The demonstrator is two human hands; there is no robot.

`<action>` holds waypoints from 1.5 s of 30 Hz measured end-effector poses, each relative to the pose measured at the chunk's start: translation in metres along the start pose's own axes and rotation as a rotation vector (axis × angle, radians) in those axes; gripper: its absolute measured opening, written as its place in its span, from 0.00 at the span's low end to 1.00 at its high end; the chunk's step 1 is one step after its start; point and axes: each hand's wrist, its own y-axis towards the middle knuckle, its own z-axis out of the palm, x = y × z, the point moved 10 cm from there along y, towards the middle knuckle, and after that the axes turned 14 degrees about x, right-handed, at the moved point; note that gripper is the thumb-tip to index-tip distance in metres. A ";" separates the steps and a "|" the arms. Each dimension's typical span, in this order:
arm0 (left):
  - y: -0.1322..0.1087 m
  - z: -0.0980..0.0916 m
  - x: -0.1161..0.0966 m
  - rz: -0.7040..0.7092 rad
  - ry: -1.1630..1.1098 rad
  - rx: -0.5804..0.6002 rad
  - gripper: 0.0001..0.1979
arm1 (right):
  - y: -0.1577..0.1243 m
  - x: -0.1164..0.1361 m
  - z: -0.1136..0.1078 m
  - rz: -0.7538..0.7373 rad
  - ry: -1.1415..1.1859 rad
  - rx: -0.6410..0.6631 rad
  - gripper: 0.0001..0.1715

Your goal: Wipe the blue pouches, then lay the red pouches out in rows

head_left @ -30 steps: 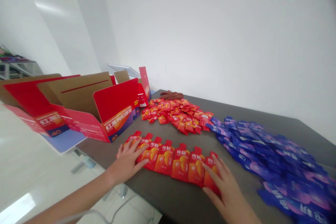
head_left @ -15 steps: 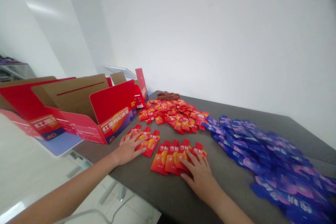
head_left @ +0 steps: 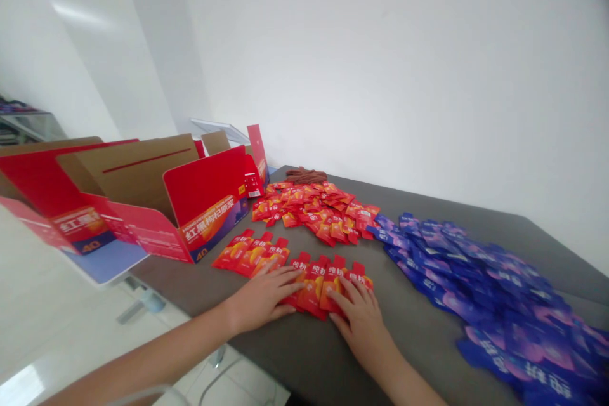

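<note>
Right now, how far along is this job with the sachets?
It looks early on. Done: a row of red sachets lies side by side on the dark table. In hand: the left hand and right hand rest flat on that row's right end. Left: a loose heap of red sachets, a larger heap of blue-purple sachets, and an open red display box with no sachets showing.
</note>
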 end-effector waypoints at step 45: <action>0.114 -0.057 0.071 -0.533 -1.076 -0.293 0.16 | -0.017 -0.060 -0.037 0.085 0.635 -0.425 0.23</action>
